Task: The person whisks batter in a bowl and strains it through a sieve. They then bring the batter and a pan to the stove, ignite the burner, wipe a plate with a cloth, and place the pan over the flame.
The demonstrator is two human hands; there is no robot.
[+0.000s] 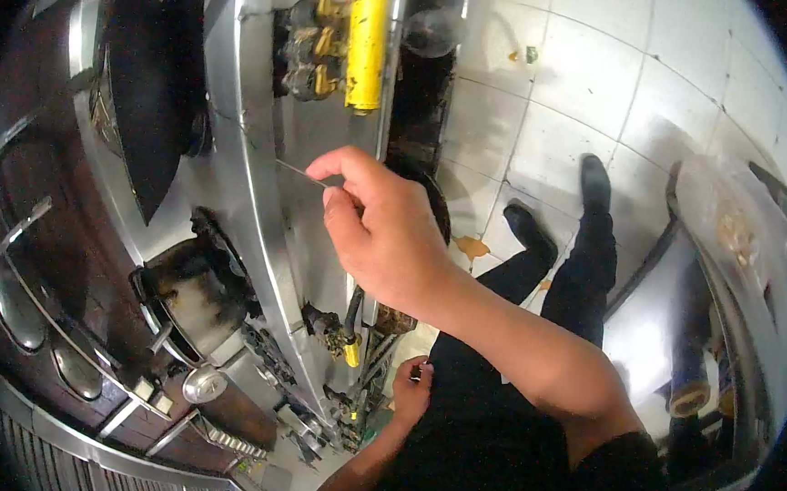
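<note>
My right hand (pixel 381 226) is closed in a pinch, thumb and index finger together on a thin, stiff stick or wire (pixel 296 171). Its free end points left, over the metal front of a stove (pixel 256 181). A yellow cylinder (pixel 366 47) and several yellow-handled gas valves (pixel 320 49) are on that front, above my right hand in the view. Lower down, close to my body, my left hand (pixel 410 397) has its fingers curled round a small dark thing (pixel 418 369) with a shiny spot; its kind is too small to tell.
On the stove side, a large black wok (pixel 153 92) and a sooty burner opening (pixel 198 296) lie left. Another valve with a yellow tip (pixel 351 352) juts out below. A metal table (pixel 658 310) bearing a clear plastic bag (pixel 733 215) stands right. Scraps lie on the tiled floor (pixel 569 84).
</note>
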